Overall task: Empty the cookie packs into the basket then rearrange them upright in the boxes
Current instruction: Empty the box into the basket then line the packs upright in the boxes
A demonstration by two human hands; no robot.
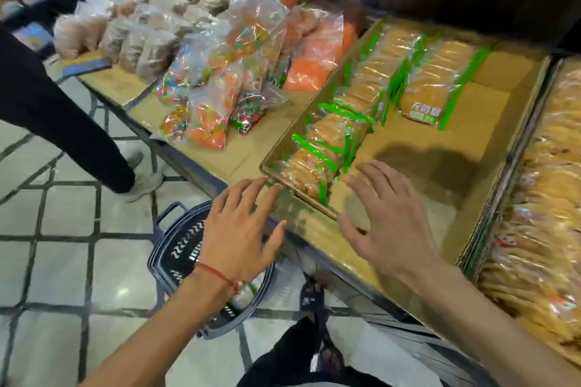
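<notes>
Hands: left hand [242, 229] and right hand [388, 223] held nothing, fingers spread.
Risk: glossy cookie packs [317, 163] just beyond the fingertips could have slipped from a loose grab.

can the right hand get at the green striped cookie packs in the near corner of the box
Probably yes: the right hand is open over the bare floor of the box, fingertips just beside the cookie packs, and nothing lies between them.
</notes>
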